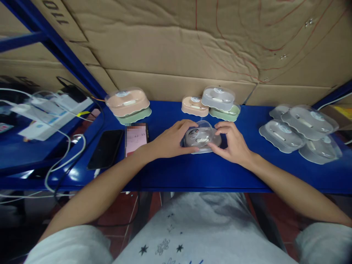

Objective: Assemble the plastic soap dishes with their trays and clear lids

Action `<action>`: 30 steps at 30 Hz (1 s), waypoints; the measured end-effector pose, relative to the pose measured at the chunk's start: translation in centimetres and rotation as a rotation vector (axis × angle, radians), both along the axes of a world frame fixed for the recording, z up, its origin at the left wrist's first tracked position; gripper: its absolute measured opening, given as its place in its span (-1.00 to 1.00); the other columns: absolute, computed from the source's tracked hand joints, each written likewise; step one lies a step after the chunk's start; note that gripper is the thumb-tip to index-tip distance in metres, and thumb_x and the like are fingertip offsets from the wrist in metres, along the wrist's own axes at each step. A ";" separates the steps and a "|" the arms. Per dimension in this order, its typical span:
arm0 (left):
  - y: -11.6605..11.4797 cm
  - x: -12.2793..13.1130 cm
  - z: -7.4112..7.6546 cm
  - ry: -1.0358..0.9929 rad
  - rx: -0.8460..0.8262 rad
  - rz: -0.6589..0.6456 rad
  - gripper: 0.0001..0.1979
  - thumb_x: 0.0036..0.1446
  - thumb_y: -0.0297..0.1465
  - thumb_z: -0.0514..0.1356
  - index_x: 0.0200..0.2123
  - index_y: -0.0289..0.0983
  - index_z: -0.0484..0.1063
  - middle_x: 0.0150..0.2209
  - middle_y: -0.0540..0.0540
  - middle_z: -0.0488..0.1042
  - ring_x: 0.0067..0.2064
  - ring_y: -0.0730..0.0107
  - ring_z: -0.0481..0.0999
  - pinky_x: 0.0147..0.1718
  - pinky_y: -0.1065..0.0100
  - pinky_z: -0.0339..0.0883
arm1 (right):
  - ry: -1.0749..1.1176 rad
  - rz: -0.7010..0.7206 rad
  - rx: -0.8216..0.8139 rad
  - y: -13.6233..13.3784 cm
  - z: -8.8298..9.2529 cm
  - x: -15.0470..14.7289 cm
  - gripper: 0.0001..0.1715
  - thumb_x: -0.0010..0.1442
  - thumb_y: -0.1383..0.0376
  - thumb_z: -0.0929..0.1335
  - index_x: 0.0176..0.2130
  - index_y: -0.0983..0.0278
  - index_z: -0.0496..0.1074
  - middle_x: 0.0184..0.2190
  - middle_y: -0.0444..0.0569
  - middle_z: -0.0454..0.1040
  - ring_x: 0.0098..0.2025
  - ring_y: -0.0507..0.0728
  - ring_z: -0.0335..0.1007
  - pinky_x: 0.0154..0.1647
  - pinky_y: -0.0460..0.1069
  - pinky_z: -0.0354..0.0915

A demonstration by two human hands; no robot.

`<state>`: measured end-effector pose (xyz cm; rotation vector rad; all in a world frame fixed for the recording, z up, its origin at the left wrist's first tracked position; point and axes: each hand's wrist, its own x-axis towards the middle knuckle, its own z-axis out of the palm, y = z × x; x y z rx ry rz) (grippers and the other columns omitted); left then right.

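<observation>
In front of me on the blue table is a grey oval soap box (217, 140) with a wavy rim. Its clear lid (204, 128) sits tilted and off-centre over the grey base. A round sticker and a short white strip show through it. My left hand (176, 139) grips the lid's left end, thumb at the front and fingers behind. At the right end, my right hand (231, 143) pinches the lid, with its thumb near the white strip. Whether the fingers also touch the base cannot be made out.
Behind stand pink (192, 106), grey (217, 98) and green (227, 112) boxes. More grey boxes (283, 135) pile up at right; a pink box (128, 101) tops a green one at left. Two phones (106, 148) and a power strip (55, 117) with cables lie left. Cardboard (165, 47) walls the back.
</observation>
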<state>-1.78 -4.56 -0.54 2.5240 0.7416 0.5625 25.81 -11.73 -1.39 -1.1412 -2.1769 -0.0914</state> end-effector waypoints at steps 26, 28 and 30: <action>1.0 -0.1 -0.8 0.050 0.221 0.080 -0.50 0.40 -0.19 0.21 0.31 -0.27 0.34 0.39 -0.32 0.30 0.36 -0.04 0.43 0.35 0.01 0.35 | -0.110 0.033 -0.321 3.5 -2.5 2.4 0.15 0.33 -0.23 0.39 0.59 0.01 -0.17 0.61 0.07 -0.15 0.57 0.41 -0.05 0.44 0.34 0.28; 1.1 -0.2 -0.9 0.060 0.222 0.079 -0.49 0.42 -0.20 0.18 0.34 -0.26 0.32 0.43 -0.32 0.25 0.39 -0.06 0.40 0.36 -0.02 0.34 | -0.123 -0.025 -0.293 3.4 -2.5 2.3 0.13 0.33 -0.21 0.39 0.59 0.00 -0.14 0.60 0.04 -0.11 0.54 0.42 0.05 0.39 0.33 0.35; 1.2 -0.2 -1.0 0.061 0.222 0.065 -0.49 0.44 -0.21 0.16 0.35 -0.26 0.30 0.46 -0.33 0.22 0.40 -0.06 0.39 0.36 -0.03 0.33 | -0.144 -0.092 -0.259 3.2 -2.7 1.9 0.09 0.33 -0.20 0.40 0.58 0.01 -0.07 0.59 0.03 -0.05 0.49 0.43 0.18 0.31 0.33 0.44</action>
